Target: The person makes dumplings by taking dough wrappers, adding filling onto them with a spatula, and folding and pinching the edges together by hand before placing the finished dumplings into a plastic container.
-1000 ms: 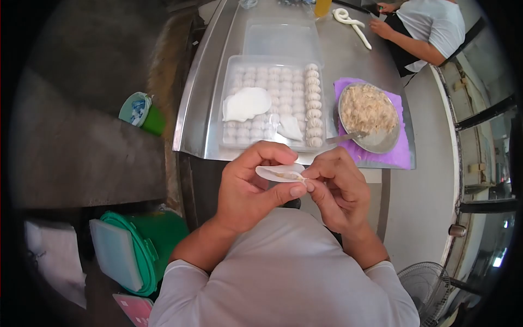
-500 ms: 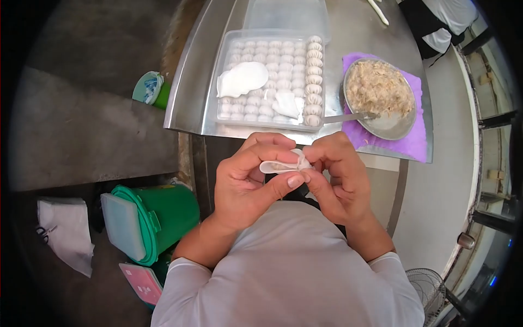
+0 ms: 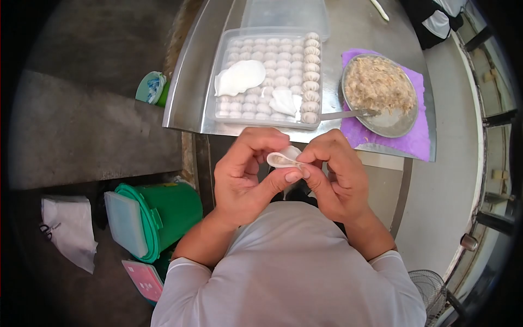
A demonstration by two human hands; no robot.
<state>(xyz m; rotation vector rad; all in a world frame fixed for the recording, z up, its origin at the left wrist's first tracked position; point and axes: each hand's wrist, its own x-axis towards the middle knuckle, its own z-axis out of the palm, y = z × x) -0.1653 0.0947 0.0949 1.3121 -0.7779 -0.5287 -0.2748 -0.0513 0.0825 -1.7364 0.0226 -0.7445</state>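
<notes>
Between my hands, in front of my chest, is a partly folded dumpling (image 3: 283, 158) with filling showing in its opening. My left hand (image 3: 248, 174) supports it from the left, thumb below and fingers curled above. The fingertips and thumb of my right hand (image 3: 335, 174) pinch its right edge. Beyond them a clear plastic tray (image 3: 219, 117) holds rows of pleated dumplings (image 3: 311, 76). Stacked white wrappers (image 3: 239, 77) and a smaller bunch of wrappers (image 3: 284, 102) lie on top of those rows. A metal bowl (image 3: 389, 128) of pale minced filling (image 3: 378, 84) stands to the right.
A flat metal spatula (image 3: 348, 114) bridges the bowl and the tray's corner. Under the bowl lies a purple cloth (image 3: 417, 139) on the steel table (image 3: 332, 16). Green bins (image 3: 174, 215) stand at lower left. Another person's dark clothing (image 3: 427, 24) shows at top right.
The dumpling's opening has turned toward me and shows more filling. My left fingers have lifted slightly off its top, while my right hand keeps pinching the edge.
</notes>
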